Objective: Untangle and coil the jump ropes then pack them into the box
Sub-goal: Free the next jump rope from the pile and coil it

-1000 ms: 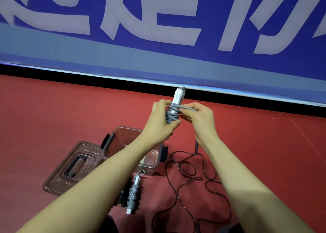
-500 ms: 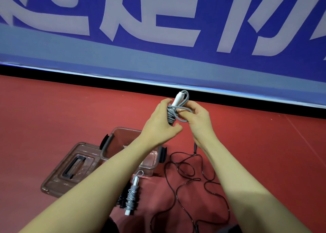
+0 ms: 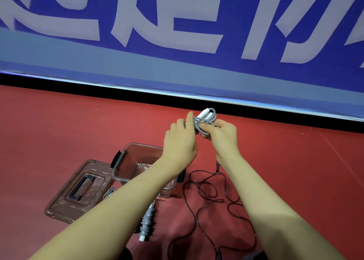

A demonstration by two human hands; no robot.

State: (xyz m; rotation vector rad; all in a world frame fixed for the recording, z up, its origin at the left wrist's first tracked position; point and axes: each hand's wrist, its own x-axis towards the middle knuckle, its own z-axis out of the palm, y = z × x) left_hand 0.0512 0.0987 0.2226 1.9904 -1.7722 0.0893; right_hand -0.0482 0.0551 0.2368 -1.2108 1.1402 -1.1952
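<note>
Between my hands, the grey jump rope feels light and springy, so my right hand pinches its coils against the stiff white handle while my left hand steadies them with curled fingers.

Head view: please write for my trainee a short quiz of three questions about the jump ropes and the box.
1. True or false: the clear box on the red floor has its lid on.
2. Which rope lies loose and uncoiled on the floor? A) the grey rope B) the black rope C) none
3. Fill in: the left hand and the right hand together hold the grey rope with a ___ handle.

Key:
1. False. The lid lies flat on the floor beside the box.
2. B. A coiled grey rope lies in front of the box.
3. White.
</note>
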